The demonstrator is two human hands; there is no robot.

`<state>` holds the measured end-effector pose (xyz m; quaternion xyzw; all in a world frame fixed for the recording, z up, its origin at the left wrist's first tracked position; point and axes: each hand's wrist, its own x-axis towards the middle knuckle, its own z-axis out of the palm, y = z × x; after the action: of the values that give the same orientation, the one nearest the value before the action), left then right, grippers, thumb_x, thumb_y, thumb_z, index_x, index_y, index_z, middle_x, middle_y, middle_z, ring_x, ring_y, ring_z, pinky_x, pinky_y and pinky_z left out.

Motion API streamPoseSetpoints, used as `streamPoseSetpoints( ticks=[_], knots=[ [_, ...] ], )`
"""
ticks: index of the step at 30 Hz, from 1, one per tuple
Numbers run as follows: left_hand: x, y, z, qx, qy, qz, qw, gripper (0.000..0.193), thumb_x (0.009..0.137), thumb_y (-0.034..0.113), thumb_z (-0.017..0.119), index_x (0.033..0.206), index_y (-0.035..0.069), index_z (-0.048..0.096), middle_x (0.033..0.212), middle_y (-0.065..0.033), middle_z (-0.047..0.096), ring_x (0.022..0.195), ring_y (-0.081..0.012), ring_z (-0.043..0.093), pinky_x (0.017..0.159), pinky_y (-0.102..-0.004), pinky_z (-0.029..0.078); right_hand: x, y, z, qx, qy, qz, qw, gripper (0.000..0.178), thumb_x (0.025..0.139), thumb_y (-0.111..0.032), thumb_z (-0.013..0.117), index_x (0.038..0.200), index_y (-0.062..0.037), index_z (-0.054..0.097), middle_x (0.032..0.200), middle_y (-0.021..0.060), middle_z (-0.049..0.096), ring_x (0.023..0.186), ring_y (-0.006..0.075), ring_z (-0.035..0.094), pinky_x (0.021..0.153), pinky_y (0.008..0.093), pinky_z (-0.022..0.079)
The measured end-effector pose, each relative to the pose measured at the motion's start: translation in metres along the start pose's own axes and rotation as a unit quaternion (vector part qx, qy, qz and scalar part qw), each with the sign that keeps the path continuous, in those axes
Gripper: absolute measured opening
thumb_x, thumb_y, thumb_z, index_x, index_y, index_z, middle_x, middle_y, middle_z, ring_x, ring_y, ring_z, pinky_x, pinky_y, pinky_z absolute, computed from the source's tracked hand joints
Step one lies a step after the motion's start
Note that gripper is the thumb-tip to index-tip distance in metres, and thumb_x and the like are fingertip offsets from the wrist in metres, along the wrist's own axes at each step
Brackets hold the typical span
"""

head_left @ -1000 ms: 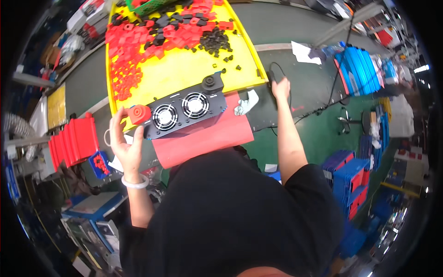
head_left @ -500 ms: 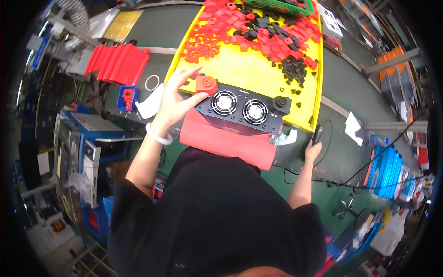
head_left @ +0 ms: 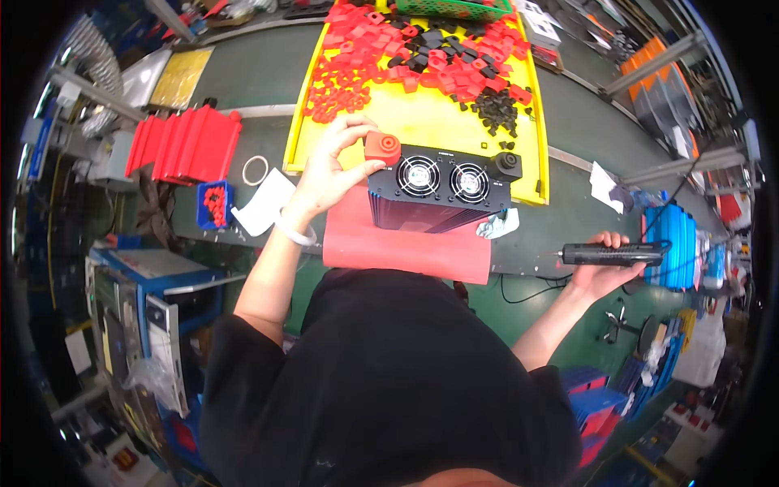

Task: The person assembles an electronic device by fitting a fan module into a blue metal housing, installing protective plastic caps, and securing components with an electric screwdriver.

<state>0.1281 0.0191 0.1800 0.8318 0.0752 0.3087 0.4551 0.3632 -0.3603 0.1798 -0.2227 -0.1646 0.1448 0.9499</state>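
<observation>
A black metal box with two round fans (head_left: 438,213) stands on a red mat (head_left: 406,256). My left hand (head_left: 331,172) pinches a red plastic terminal cover (head_left: 384,148) between thumb and fingers at the box's far left corner. A matching black cover (head_left: 507,165) sits on the far right corner. Off to the right, my right hand (head_left: 599,280) is wrapped round a black electric screwdriver (head_left: 613,254). The screwdriver lies level in the grip, its thin bit pointing left toward the box and apart from it.
Beyond the box a yellow tray (head_left: 406,114) holds many red and black plastic parts, with a green basket (head_left: 454,8) at its far end. A small blue bin (head_left: 203,213) of red pieces, a tape ring (head_left: 255,170) and red panels (head_left: 182,144) are leftward. A crumpled cloth (head_left: 498,224) touches the mat.
My right hand has lifted the screwdriver from the bench's right side and turned it level, bit leftward. My left hand stays on the red cover. The whole view has shifted slightly.
</observation>
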Motion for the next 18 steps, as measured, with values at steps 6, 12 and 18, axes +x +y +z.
streamPoseSetpoints(
  ticks=[6,12,18],
  knots=[
    [-0.002,-0.009,0.007,-0.069,0.011,-0.015,0.997,0.036,0.07,0.01,0.074,0.102,0.001,0.059,0.103,-0.0084,0.056,0.102,-0.0232,0.053,0.091,-0.0326,0.04,-0.001,0.042,0.128,-0.005,-0.125,0.035,0.991,0.049,0.087,-0.045,0.055,0.109,-0.0026,0.045,0.086,0.0073,0.044,0.082,0.0206,0.047,0.087,0.0409,0.043],
    [0.001,-0.006,0.006,-0.093,0.014,0.007,0.996,0.034,0.071,0.01,0.073,0.1,-0.001,0.06,0.1,-0.0096,0.056,0.099,-0.0216,0.054,0.089,-0.0308,0.041,0.021,0.123,0.208,-0.116,-0.116,-0.02,0.986,0.041,0.087,-0.045,0.053,0.106,-0.0081,0.05,0.079,0.0069,0.053,0.067,0.0169,0.05,0.069,0.035,0.045],
    [0.002,-0.011,0.005,-0.104,0.025,0.023,0.994,0.035,0.071,0.011,0.073,0.101,-0.001,0.06,0.101,-0.01,0.057,0.099,-0.0227,0.056,0.088,-0.0312,0.042,0.03,0.185,0.242,-0.207,-0.201,-0.074,0.955,0.034,0.088,-0.04,0.053,0.102,-0.0094,0.047,0.079,0.0057,0.051,0.071,0.0177,0.05,0.072,0.0346,0.044]
  ],
)
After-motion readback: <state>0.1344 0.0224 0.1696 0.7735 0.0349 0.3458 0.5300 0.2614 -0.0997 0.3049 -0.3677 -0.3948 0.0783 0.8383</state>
